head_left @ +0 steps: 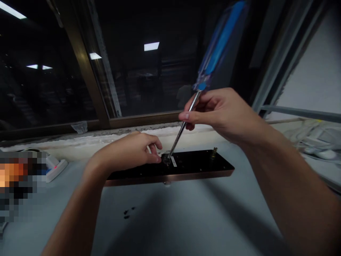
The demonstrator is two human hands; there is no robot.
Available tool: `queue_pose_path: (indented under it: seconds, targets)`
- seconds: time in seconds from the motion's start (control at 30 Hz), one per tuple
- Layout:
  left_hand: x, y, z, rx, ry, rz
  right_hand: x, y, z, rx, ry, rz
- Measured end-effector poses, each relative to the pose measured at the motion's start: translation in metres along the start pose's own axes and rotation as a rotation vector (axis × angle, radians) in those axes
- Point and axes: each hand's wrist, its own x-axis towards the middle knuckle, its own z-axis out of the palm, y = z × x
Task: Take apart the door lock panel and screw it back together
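Observation:
My right hand (210, 110) pinches the metal shaft of a screwdriver (182, 128) between thumb and fingers. Its clear and blue handle leans up to the right, blurred. The tip meets a small round part (166, 160) on a long black plate with a copper-coloured edge (197, 174). My left hand (135, 151) rests over the plate's left half, hiding that end. Its thumb and forefinger are bent and apart beside the round part, with nothing visible between them. A white label (174, 161) lies right of the tip, and a brass-coloured post (214, 153) stands near the right end.
Several small dark pieces (126, 213) lie on the grey-blue table (186, 220) in front. A white power strip (56, 171) is at left, a clear plastic cup (80, 127) on the window sill. White cables (323, 142) are heaped at right. Dark window panes rise behind.

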Motion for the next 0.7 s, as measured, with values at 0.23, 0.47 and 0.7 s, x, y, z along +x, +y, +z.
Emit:
queue_pose_path:
  seconds: [0.23,0.47,0.7]
  targets:
    - [-0.067,-0.007,0.04,-0.098,0.174,0.169,-0.005,-0.016,-0.002,0.286,0.21,-0.157]
    - [-0.109,-0.062,0.117,-0.153,0.126,-0.217,-0.015,-0.041,-0.007,0.282,0.252,-0.235]
    - [-0.101,-0.061,0.119,-0.213,0.147,-0.274,-0.019,-0.047,-0.007,0.229,0.22,-0.286]
